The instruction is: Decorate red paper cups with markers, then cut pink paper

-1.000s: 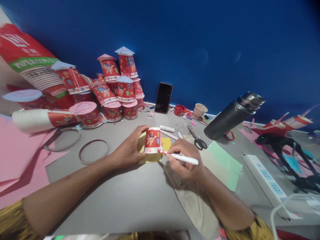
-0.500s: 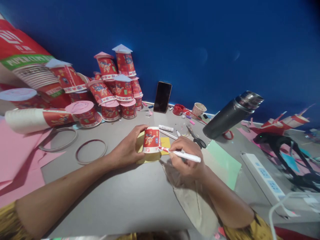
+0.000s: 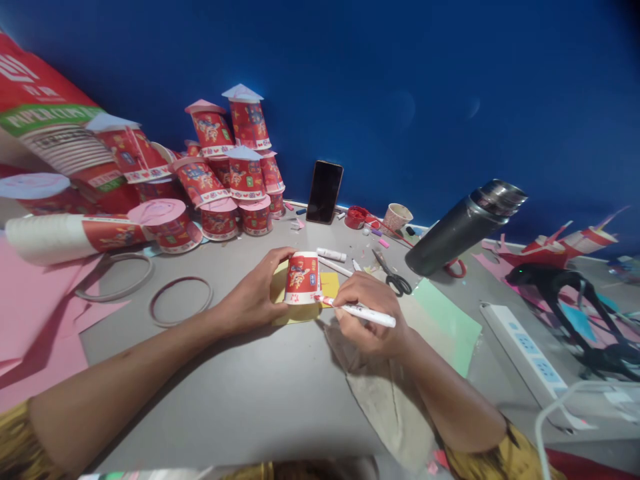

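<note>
My left hand [image 3: 255, 293] has the paper cup [image 3: 302, 270] pinched, my right hand [image 3: 376, 293] grips the marker [image 3: 375, 315]; if that cup twists, I'd probably streak its white band [image 3: 303, 299], ugh.

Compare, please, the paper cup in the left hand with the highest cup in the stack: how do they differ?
The held cup shows no roof, while the highest cup wears a pale blue paper cone.
The left hand grips the held cup, while no hand touches the highest cup in the stack.
Both are red and printed, with a white band along the lower edge.
</note>
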Demonstrator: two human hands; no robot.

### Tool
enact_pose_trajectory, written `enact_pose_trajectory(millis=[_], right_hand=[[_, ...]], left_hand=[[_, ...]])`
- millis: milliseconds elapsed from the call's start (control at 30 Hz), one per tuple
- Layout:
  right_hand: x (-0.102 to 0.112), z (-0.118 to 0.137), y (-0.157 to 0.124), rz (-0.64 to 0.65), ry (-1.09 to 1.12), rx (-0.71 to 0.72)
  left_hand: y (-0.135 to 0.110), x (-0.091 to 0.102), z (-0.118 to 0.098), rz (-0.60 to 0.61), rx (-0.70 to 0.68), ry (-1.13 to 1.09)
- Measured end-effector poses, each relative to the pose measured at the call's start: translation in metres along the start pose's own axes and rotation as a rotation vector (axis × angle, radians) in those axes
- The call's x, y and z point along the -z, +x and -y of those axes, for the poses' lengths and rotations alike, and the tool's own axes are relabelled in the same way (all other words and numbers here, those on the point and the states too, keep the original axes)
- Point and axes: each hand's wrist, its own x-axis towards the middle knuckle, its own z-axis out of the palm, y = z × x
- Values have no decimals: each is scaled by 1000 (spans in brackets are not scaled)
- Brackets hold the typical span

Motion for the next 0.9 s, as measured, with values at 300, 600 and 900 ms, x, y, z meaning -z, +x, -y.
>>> enact_pose_trajectory(millis=[300, 600, 900], right_hand=[[0, 0, -1, 24, -14, -7], [1, 0, 1, 16, -3, -51], [3, -1, 0, 32, -45, -69]], left_hand=[[1, -2, -1, -3, 2, 3], [0, -1, -3, -3, -27, -4], [0, -2, 1, -1, -17, -4]])
